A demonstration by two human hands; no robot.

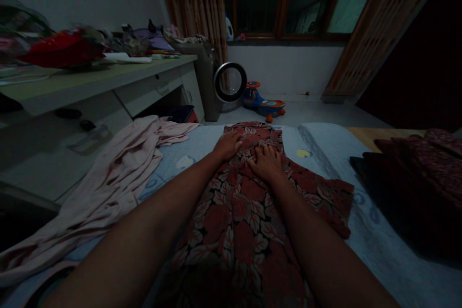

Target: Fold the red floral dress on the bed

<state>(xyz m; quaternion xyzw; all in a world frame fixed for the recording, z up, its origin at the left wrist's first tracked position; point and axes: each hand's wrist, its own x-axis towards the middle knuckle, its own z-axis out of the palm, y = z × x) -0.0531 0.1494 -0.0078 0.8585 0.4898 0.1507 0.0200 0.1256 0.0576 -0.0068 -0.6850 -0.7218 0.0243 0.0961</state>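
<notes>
Here, one pale blue bed sheet carries one red floral cotton garment, its long axis running near to far. Both hands rest flat on its far end: left hand and right hand, fingers spread, pinching nothing. One pink cloth lies left.

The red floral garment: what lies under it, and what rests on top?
Both hands, left hand and right hand, press on the red floral garment; a blue sheet lies beneath, its covered part unseen.
</notes>
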